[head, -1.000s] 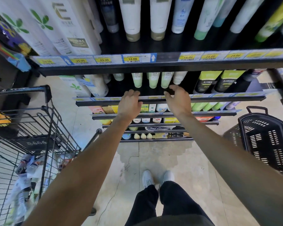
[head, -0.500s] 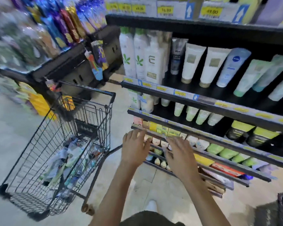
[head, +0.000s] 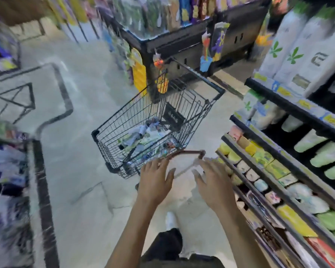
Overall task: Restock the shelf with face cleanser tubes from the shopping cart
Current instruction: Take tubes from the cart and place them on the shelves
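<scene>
Left hand: the left hand [head: 155, 179] is hanging spread and flat at about 6 o'clock, fingers straight, holding nothing; its fingertips are sitting just short of the cart's near end.
Right hand: the right hand [head: 214, 182] is likewise splayed with nothing in it, just beside the left at 5 o'clock, near the front edge of the lower shelves.
Cart: the cart [head: 103, 138] is standing on the floor [head: 81, 171] at the centre, just beyond both hands, with its handle at 1 o'clock.
Tubes: the tubes [head: 145, 136] are lying in a loose heap in the cart's bottom; blur is keeping me from counting them or reading labels.
Shelf: the shelf [head: 290, 105] is running along 3 o'clock, already lined with tubes and boxes; gaps are hard to judge through the blur.
Progress: judging by the heap, restocking is looking partly done at best, with plenty waiting.
Remaining: a reach into the cart, a grasp of a tube, and its placing on the shelf are all looking ahead for this round.
</scene>
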A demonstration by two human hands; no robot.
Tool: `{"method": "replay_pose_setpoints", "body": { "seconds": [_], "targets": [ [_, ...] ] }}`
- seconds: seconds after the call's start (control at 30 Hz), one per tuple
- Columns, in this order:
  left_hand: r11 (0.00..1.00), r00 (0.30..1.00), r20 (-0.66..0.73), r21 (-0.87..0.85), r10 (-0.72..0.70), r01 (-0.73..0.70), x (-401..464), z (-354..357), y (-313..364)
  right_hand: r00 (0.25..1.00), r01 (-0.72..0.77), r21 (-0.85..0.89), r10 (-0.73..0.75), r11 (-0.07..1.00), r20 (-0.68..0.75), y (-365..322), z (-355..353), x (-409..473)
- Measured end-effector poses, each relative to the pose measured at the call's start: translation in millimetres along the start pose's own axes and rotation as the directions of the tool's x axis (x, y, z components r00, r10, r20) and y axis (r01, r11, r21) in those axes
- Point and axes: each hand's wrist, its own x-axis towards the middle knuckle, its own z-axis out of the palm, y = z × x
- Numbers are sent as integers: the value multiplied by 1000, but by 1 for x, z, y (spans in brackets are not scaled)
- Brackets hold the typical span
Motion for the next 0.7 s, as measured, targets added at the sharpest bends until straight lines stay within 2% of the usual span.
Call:
{"method": "replay_pose_setpoints", "body": {
  "seconds": [0.17,0.3,0.5,0.7],
  "targets": [
    [984,984,-7,-19,-177,177,-13,-5,-56,986,100,8,-100,995,133,-39,27,24],
    [957,959,-26,-82,-281,278,-6,-9,-97,972,124,41,-130,991,198,-67,49,52],
    [943,948,25,-99,-317,318,33,-11,-151,955,123,27,-126,992,269,-103,77,100],
    [953,955,113,-99,-274,285,81,-5,-189,956,64,26,-69,998,285,-121,98,139]
  ]
}}
